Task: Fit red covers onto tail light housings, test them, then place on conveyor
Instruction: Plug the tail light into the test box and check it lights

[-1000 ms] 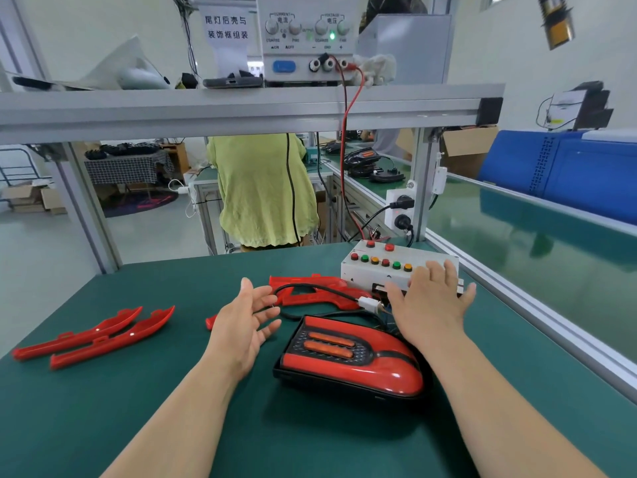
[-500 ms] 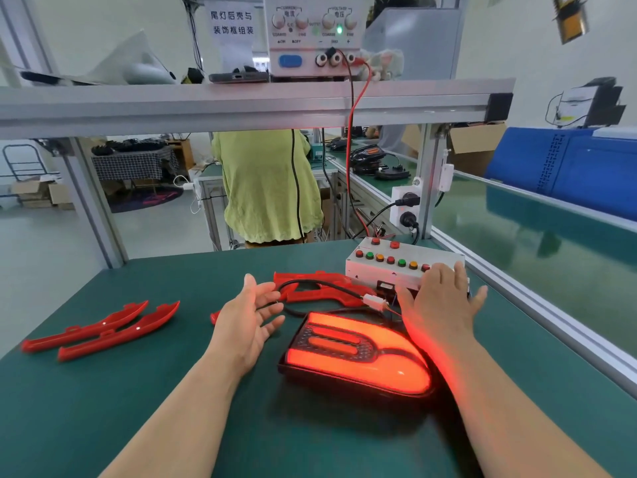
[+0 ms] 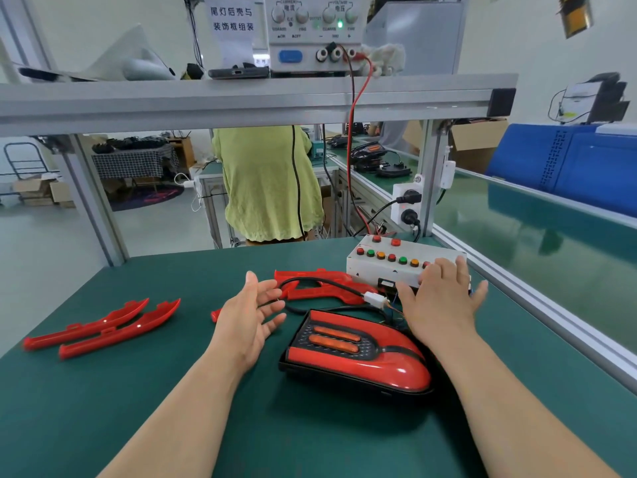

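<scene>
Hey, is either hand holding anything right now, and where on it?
Nothing is held. The left hand is open beside the tail light; the right hand lies flat, fingers spread, on the test box, gripping nothing.

A factory assembly line is shown. A table (image 3: 103, 408) covered in green matting is framed in aluminium profile, with a bench power supply (image 3: 310, 29) set on the overhead shelf (image 3: 172, 98) at 12 o'clock beside a printed station sign (image 3: 232, 19). A push-button test box (image 3: 389, 269) is wired at 1 o'clock. A green conveyor belt (image 3: 524, 229) is seen along 2 o'clock, and another worker (image 3: 262, 188) is stationed at 12 o'clock.
</scene>
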`<state>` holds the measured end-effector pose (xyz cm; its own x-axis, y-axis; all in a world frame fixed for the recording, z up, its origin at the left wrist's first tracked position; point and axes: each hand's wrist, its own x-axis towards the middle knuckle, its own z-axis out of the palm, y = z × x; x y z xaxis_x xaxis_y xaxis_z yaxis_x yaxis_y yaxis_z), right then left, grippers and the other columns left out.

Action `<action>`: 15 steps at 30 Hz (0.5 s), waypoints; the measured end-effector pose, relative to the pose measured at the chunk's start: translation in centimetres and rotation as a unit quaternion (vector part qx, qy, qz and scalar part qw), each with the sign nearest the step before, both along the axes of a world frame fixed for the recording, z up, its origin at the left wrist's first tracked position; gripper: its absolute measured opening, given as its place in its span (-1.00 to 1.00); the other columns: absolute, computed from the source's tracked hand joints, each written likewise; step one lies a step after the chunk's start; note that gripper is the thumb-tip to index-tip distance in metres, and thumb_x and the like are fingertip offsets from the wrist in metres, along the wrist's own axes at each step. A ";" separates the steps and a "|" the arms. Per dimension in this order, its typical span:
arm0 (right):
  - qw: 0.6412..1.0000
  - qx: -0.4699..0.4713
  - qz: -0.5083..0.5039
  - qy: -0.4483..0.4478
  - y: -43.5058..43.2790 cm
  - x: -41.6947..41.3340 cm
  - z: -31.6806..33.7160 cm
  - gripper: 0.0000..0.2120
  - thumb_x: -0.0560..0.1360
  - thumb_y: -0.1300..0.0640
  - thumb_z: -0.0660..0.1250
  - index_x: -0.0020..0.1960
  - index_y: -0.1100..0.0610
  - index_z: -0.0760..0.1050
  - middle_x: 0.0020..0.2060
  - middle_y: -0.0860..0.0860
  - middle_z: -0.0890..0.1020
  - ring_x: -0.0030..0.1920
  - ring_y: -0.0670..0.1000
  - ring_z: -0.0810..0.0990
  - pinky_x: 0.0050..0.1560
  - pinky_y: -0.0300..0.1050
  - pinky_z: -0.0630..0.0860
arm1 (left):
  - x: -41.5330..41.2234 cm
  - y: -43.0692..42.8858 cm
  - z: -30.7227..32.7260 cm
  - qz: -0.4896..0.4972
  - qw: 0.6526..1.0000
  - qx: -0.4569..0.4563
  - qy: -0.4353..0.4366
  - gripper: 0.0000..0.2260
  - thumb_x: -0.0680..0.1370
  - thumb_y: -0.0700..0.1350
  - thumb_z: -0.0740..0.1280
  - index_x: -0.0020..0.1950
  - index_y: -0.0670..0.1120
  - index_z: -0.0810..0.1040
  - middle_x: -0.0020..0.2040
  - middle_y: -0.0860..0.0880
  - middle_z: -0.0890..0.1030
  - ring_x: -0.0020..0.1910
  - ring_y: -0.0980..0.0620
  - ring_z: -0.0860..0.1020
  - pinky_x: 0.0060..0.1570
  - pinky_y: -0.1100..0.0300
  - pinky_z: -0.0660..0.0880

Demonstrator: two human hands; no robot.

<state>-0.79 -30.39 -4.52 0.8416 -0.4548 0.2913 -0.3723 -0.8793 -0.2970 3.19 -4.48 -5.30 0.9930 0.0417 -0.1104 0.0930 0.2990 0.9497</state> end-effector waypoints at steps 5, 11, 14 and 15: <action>0.992 -0.031 0.118 -0.021 1.3 1.3 0.6 -0.61 0.63 -0.14 0.12 0.25 0.12 0.45 0.57 -0.01 0.17 0.60 0.08 -0.13 0.50 0.32 -0.15 | 0.1 -0.1 0.0 -0.003 1.000 0.009 -0.002 -0.56 0.68 0.15 0.06 0.13 -0.13 0.59 0.06 -0.09 0.63 -0.11 0.04 0.56 -0.19 0.15 0.52; 0.979 -0.074 0.183 0.045 2.1 3.1 0.9 -0.59 0.65 -0.16 0.08 0.24 0.10 0.49 0.55 -0.05 0.21 0.60 0.05 -0.13 0.49 0.35 -0.11 | 0.1 0.1 0.1 -0.004 1.000 0.004 0.002 -0.56 0.68 0.15 0.07 0.14 -0.14 0.59 0.07 -0.10 0.63 -0.09 0.02 0.57 -0.17 0.13 0.53; 0.977 -0.084 0.185 0.067 2.2 3.4 1.0 -0.56 0.65 -0.18 0.07 0.29 0.10 0.48 0.56 -0.04 0.21 0.60 0.07 -0.11 0.49 0.37 -0.10 | 0.2 0.0 0.1 -0.006 1.000 0.004 0.003 -0.56 0.68 0.16 0.07 0.14 -0.13 0.59 0.09 -0.11 0.63 -0.07 0.01 0.57 -0.16 0.13 0.52; 0.977 -0.084 0.184 0.069 2.2 3.5 1.1 -0.54 0.65 -0.17 0.07 0.34 0.11 0.45 0.55 -0.03 0.22 0.60 0.07 -0.08 0.49 0.36 -0.10 | 0.2 0.0 0.2 -0.006 1.000 0.004 0.003 -0.56 0.68 0.16 0.06 0.13 -0.12 0.59 0.09 -0.11 0.62 -0.07 0.01 0.57 -0.16 0.13 0.52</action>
<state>2.70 -28.21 -3.44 0.9755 -0.0703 0.2084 -0.0489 -0.9932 -0.1058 3.35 -4.50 -5.13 0.9927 0.0303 -0.1169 0.1033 0.2892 0.9517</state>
